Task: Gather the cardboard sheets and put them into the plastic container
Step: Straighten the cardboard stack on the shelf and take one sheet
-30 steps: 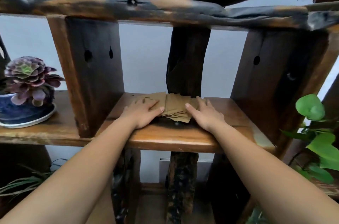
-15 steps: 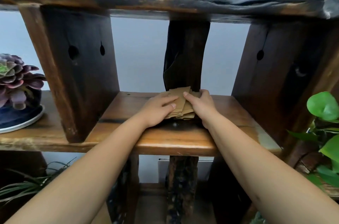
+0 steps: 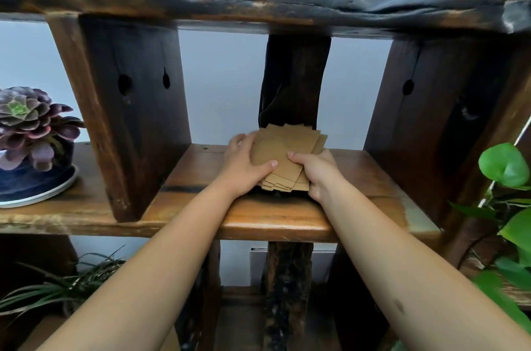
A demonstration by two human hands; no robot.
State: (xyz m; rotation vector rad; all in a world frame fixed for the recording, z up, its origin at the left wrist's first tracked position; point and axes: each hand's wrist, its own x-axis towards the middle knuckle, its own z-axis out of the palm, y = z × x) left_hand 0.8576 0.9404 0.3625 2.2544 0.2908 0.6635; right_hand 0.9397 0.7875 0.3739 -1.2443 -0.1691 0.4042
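Note:
A stack of several brown cardboard sheets (image 3: 283, 153) is tilted up off the wooden shelf (image 3: 275, 218), in the middle compartment. My left hand (image 3: 244, 166) grips the stack's left side, thumb on top. Gripping the right side from the other flank is my right hand (image 3: 314, 171), its thumb also on the top sheet. The sheets' edges are uneven and fan out at the top and bottom. No plastic container is in view.
Dark wooden uprights (image 3: 129, 118) (image 3: 431, 126) wall the compartment, with a post (image 3: 293, 83) right behind the stack and a beam (image 3: 258, 3) overhead. A potted succulent (image 3: 31, 132) sits on the shelf at left. Green leaves (image 3: 505, 169) hang at right.
The sheets lay spread flat on the shelf; both hands pushed them together into one stack and have lifted it, tilted, between them.

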